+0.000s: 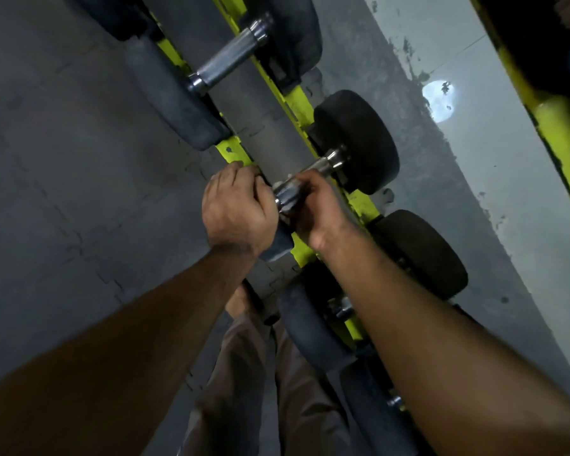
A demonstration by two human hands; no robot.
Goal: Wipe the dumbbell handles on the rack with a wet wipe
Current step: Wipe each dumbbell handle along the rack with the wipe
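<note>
1. Both hands meet at one dumbbell on the yellow rack [298,103]; left hand [236,205] curled over that dumbbell's near end, fingers tucked under, what they grip hidden; right hand [313,205] wrapped around the steel handle [287,192], thumb on top.
2. Wet wipe: cannot be made out in either hand; a pale sliver beneath the right fingers is too small to tell.
3. Count: four dumbbells at least partly seen; one large one [224,69] beyond the hands with its whole knurled handle bare; the held one with its black far head [357,141] just past the right hand; two more back toward the body, under the right forearm, only bits of handle showing.
4. Edges and room: rack rails run diagonally, one under each row of heads; grey floor mat [63,143] lies open to the outside of the left hand; pale floor [494,159] lies beyond the far heads, then a second yellow frame [560,133] well apart.
5. Person's trouser legs [244,373] stand between the forearms, just beside the near rail.
</note>
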